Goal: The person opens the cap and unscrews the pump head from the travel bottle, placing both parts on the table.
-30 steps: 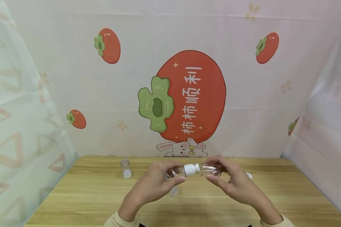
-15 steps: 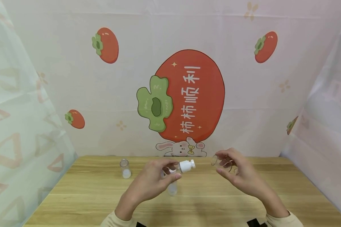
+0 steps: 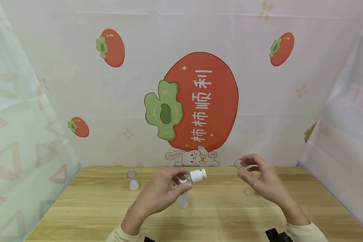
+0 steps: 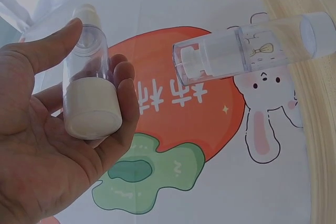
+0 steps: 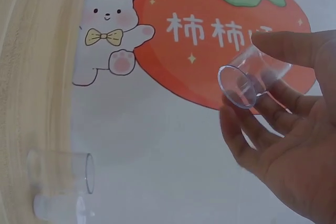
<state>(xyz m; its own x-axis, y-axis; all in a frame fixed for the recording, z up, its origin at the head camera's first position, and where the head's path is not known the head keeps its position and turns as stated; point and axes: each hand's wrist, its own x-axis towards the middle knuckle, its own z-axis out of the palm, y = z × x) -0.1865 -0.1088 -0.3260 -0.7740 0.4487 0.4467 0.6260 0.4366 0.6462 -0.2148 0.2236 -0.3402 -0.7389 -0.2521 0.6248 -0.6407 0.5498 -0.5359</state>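
Observation:
My left hand (image 3: pixel 166 188) grips a small clear pump bottle by its body, its white pump top (image 3: pixel 196 175) pointing right. In the left wrist view the fingers curl round the bottle (image 4: pixel 93 98), which has a white bottom part. To the right, my right hand (image 3: pixel 264 179) holds a clear, hollow cap between thumb and fingers. The right wrist view shows this cap (image 5: pixel 237 86) with its round open rim facing away from the palm. Bottle and cap are apart, both above the table.
One capped bottle (image 3: pixel 133 180) stands at the back left of the wooden table (image 3: pixel 87 215). Another bottle (image 3: pixel 183 200) is partly hidden below my left hand. Near the right hand, a clear cap (image 5: pixel 58 172) and a white part (image 5: pixel 56 207) are on the table.
The clear cap was close against the pump top one second ago. My right hand has carried it away to the right; the left hand has shifted slightly left with the bottle.

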